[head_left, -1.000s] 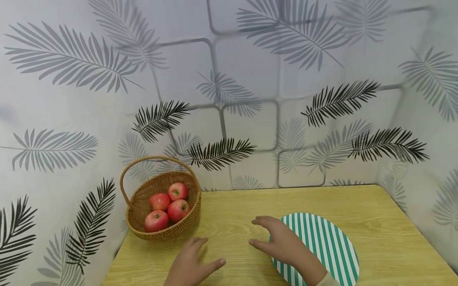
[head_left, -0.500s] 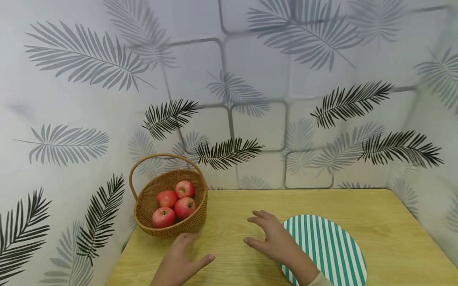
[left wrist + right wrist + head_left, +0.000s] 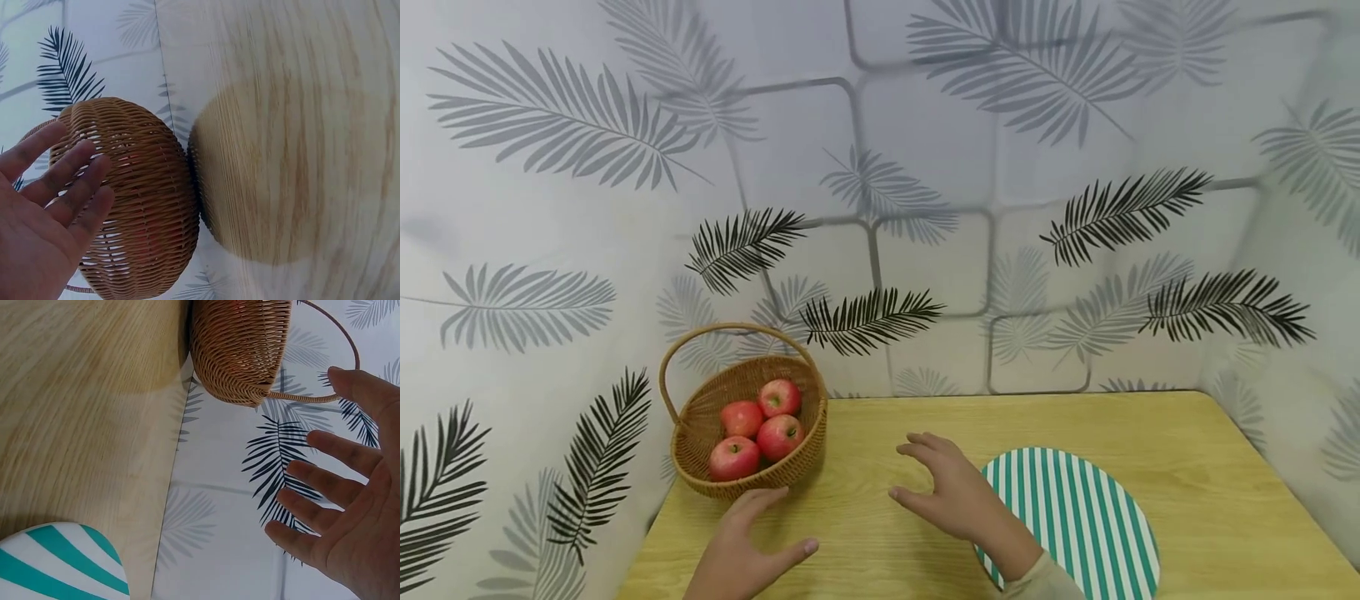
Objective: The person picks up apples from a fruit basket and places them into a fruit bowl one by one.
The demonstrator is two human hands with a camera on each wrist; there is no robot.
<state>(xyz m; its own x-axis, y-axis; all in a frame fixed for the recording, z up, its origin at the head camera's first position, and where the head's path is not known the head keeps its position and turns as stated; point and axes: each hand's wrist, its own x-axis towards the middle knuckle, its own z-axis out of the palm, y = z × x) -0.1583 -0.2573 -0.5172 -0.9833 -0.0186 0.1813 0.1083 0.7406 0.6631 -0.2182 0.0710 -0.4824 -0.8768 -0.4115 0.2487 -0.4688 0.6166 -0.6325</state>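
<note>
- A pale wall [image 3: 917, 275] printed with grey and black feathery leaves rises behind a wood-grain tabletop [image 3: 868, 446].
- The wicker basket [image 3: 812, 442] stands at the left side of the tabletop, close to the wall, its arched handle [image 3: 732, 326] raised.
- Four red apples [image 3: 735, 458] lie grouped inside it.
- The left hand [image 3: 737, 546] is just in front of the basket's near side; its grip is wide, thumb well apart from the fingers. Whether the fingertips touch the wicker, I cannot tell.
- The right hand [image 3: 951, 492] is between the basket and a striped disc [image 3: 1071, 517]; its grip is wide too, fingers spread.
- That disc, round with teal and white bands, lies on the right, partly hidden by the right forearm and its pale sleeve [image 3: 1047, 581].
</note>
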